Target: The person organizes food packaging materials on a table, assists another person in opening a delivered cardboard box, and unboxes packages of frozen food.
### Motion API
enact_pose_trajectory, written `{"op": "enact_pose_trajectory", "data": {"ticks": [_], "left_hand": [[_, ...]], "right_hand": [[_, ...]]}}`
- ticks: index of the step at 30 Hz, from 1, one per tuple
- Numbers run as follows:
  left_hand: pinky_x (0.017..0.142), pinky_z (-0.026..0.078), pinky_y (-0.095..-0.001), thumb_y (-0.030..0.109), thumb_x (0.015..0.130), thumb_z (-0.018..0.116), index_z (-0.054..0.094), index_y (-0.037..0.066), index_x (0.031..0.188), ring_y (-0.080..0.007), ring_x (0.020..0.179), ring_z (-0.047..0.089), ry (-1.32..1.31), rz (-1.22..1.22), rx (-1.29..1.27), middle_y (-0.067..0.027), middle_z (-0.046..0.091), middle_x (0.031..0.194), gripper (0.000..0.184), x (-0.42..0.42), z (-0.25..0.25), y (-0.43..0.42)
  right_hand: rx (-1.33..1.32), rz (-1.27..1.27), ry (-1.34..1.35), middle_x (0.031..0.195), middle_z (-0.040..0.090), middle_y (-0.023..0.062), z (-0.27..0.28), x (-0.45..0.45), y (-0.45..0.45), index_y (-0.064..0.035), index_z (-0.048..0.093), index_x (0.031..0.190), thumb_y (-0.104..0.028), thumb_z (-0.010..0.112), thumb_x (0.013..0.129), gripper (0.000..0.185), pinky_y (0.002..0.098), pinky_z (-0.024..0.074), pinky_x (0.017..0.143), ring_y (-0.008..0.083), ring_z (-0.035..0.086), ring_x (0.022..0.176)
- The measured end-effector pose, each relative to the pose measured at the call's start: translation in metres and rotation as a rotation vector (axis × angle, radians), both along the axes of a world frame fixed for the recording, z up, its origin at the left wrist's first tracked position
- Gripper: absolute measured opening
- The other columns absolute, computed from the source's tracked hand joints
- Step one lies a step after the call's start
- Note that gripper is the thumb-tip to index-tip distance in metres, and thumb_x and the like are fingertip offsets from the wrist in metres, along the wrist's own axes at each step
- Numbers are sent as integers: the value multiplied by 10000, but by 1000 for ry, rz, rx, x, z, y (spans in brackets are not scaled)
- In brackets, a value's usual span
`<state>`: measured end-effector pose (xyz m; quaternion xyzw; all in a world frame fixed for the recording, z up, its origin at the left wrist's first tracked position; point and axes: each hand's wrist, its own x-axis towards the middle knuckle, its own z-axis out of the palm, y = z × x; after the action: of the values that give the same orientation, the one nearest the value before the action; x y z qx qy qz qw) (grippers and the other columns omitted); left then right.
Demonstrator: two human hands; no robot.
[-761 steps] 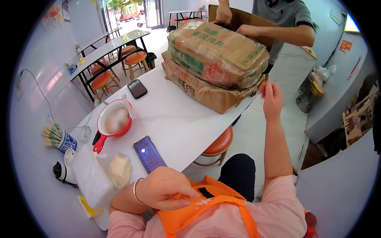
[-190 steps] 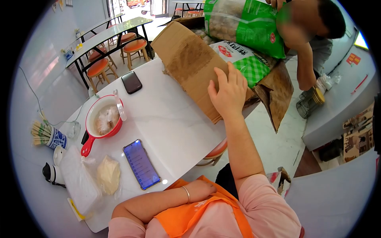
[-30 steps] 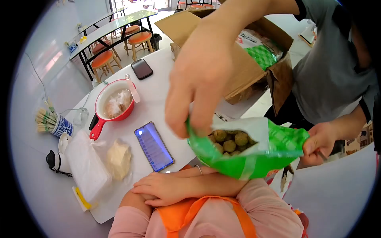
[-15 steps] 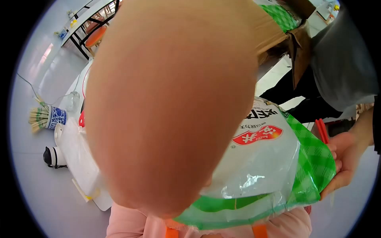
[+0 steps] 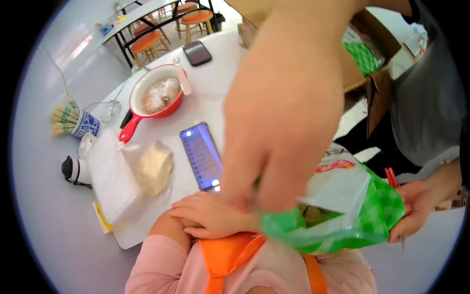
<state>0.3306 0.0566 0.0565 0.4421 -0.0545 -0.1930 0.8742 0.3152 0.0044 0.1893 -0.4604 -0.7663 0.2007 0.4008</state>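
My right hand (image 5: pixel 210 217) lies flat, fingers stretched out to the left, across my left forearm (image 5: pixel 169 225). It holds nothing. My left hand is hidden. Just right of my right hand is a green-and-white plastic food bag (image 5: pixel 342 196), with brownish contents showing through its near side. A co-worker's large blurred hand (image 5: pixel 286 132) pinches the near left edge of the bag. The co-worker's other hand (image 5: pixel 413 210) supports its right side, with red sticks (image 5: pixel 390 177) beside those fingers. A lit phone (image 5: pixel 201 157) rests on the table beyond my right hand.
On the white table (image 5: pixel 215 88) are a red pan (image 5: pixel 169 110) with wrapped contents, a cream lump in plastic (image 5: pixel 155 169), a white plastic bag (image 5: pixel 115 181) and a dark rounded device (image 5: pixel 197 53). A cardboard box (image 5: pixel 379 81) and the co-worker (image 5: pixel 426 98) stand at right.
The co-worker's near hand and arm have swung right, uncovering the pan, phone and my right hand. Their fingers now pinch the bag's edge. The view has shifted slightly.
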Motion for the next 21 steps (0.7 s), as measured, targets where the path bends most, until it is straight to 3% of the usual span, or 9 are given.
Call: {"op": "enact_pose_trajectory", "data": {"ticks": [2, 4, 11, 21], "left_hand": [[922, 452, -324, 374, 1006, 375, 602, 4, 1171, -171, 1011, 600, -2, -9, 63, -95, 664, 1084, 465, 1, -1, -6], [923, 452, -325, 371, 1007, 373, 602, 4, 1172, -172, 1011, 600, -10, -16, 128, -96, 664, 1084, 463, 3, -1, -10], [924, 451, -326, 361, 1008, 368, 600, 3, 1173, -174, 1009, 601, -47, -76, 334, -98, 665, 1084, 458, 9, -13, -26], [911, 457, -333, 383, 994, 375, 606, 7, 1165, -185, 994, 605, -58, -100, 266, -100, 668, 1074, 474, 4, -10, -30]], "right_hand": [[-116, 122, 66, 1096, 460, 127, -50, -36, 30, -74, 465, 1123, -227, 545, 882, 296, 354, 407, 972, 258, 453, 1011], [-147, 143, 57, 1292, 550, 182, -63, -42, 41, -50, 521, 1300, -238, 655, 821, 532, 440, 394, 1012, 321, 522, 1194], [-207, 157, 13, 1304, 544, 189, -59, -41, 46, -40, 499, 1319, -260, 646, 853, 536, 434, 400, 994, 346, 526, 1171], [-251, 164, 69, 1305, 551, 153, -43, -47, 54, -51, 497, 1332, -238, 638, 867, 520, 413, 403, 989, 321, 522, 1174]]}}
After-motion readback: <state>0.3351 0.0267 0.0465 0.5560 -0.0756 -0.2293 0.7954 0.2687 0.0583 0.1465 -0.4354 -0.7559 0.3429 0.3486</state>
